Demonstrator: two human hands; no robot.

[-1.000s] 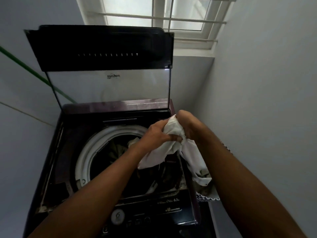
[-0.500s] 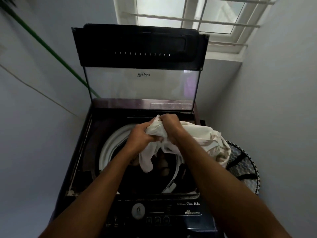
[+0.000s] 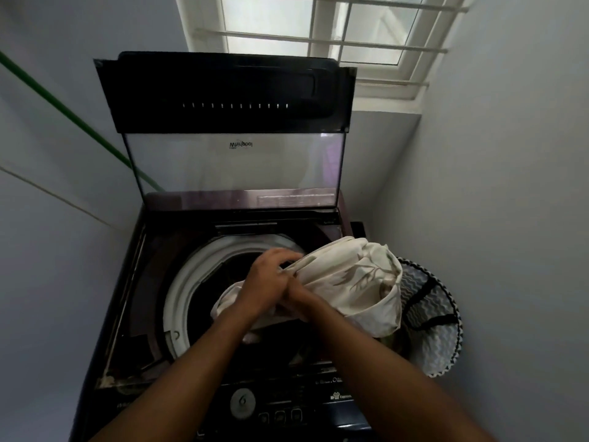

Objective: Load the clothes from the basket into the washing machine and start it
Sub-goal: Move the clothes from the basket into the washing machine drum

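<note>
While the washing machine (image 3: pixel 223 314) is standing with its lid (image 3: pixel 229 122) raised, the left hand (image 3: pixel 266 283) and the right hand (image 3: pixel 298 299) are gripping a cream leaf-print cloth (image 3: pixel 353 279), pressed together above the drum opening. The cloth is bulging toward 3 o'clock, where the patterned basket (image 3: pixel 430 314) is sitting beside the machine.

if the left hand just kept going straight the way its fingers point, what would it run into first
Most likely the cream leaf-print cloth itself: the left hand points up and right, its fingers already curled into the bunched fabric over the washing machine drum. Beyond the cloth would probably come the machine's right rim, though depth is unclear.
</note>
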